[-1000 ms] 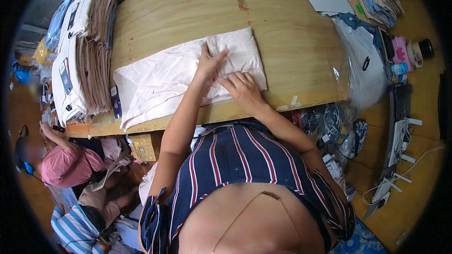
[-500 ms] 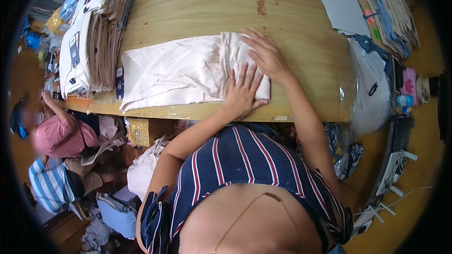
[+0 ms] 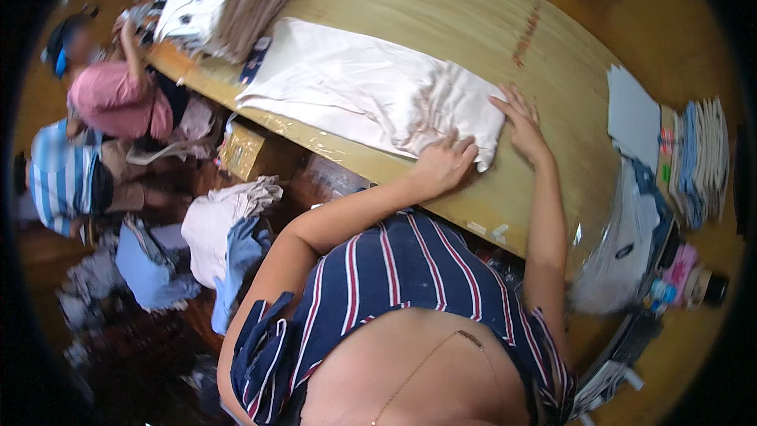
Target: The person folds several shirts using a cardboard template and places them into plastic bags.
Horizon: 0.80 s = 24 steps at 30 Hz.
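White trousers (image 3: 339, 83), folded into a long strip, lie across the wooden table with wrinkles bunched near their right end. My left hand (image 3: 447, 164) is at the near edge of that end, fingers curled down on the cloth; its fingertips are partly hidden. At the far right corner my right hand (image 3: 520, 128) rests with its fingers apart, one fingertip touching the fabric. A dark tag (image 3: 254, 61) shows at the strip's left end.
A tall stack of folded trousers (image 3: 252, 12) stands at the table's far left. White sheets (image 3: 632, 114), a stack of folded clothes (image 3: 700, 162) and clear plastic bags (image 3: 619, 229) lie at right. Below left are a cardboard box (image 3: 244, 150), piled garments (image 3: 217, 229) and two people.
The view has turned, so the table now slants down to the right. My left hand has gone from flat to curled on the cloth. My right hand has shifted to the strip's right edge.
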### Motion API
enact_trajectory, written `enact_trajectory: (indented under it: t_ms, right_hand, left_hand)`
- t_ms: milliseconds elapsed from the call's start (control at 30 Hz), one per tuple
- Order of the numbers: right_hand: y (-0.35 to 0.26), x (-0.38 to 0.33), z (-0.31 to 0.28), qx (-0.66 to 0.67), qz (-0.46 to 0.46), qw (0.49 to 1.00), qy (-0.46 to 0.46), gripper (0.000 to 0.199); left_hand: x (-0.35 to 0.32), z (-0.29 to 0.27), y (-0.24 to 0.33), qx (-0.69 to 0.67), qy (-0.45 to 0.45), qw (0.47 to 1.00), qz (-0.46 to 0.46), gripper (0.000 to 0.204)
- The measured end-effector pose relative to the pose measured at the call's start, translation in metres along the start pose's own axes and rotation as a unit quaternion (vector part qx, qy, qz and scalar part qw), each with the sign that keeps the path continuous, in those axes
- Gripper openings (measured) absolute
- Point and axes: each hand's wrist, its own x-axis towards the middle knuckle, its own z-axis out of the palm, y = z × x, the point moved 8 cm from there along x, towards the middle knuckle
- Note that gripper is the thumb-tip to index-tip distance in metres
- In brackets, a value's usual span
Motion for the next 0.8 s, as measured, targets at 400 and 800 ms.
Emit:
enact_trajectory:
  t_ms: [400,800]
  right_hand:
    - [-0.121,0.096,-0.074,0.419,-0.027,0.907,0.045,0.025]
    - [-0.105,0.169,0.082,0.164,0.073,0.983,0.029,0.038]
  left_hand:
    - [-0.098,-0.087,-0.107,-0.676,0.373,0.55,-0.318,0.021]
    - [-0.163,-0.058,-0.212,-0.384,0.316,0.745,-0.445,0.029]
